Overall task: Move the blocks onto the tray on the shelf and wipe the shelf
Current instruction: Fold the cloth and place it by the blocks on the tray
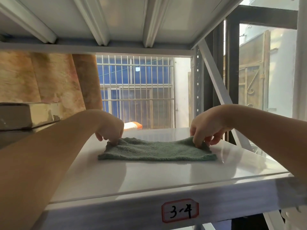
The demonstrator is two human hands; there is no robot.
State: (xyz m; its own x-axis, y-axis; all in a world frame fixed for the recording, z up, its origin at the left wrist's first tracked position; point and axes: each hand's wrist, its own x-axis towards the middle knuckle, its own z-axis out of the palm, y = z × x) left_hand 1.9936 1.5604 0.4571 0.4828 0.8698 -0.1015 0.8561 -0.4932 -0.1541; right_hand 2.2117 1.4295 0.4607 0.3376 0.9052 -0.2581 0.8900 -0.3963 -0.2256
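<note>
A: Where is the cloth [157, 151] right now?

B: Lower middle of the frame, spread flat on the white shelf [166, 173], a little back from the front edge. One cloth only, green and fuzzy like a small towel.

A: And the hands?

B: Two hands, both on it. The left hand [110, 130], just left of centre, is pinching the far left corner between its fingertips. The right hand [205, 131], right of centre, is pinching the far right corner the same way. Both corners are lifted slightly, while the near edge lies on the shelf.

A: How do you reckon it will handle?

B: Soft, light and floppy, I'd say. It sags between the two pinches, so it has no stiffness of its own. The shelf looks glossy and smooth, so the cloth should slide easily. Holding it by two corners seems right for spreading or folding it. For wiping, a flat palm on the middle would probably press better.

A: Any blocks or a tray?

B: None that I can see here. There is one handwritten label [180, 210] at the bottom centre on the shelf's front edge, and a flat box [15, 115] at the left edge of the frame. I cannot tell what that box is.

A: So the shelf is bare apart from the cloth?

B: The visible part is, yes.
</note>
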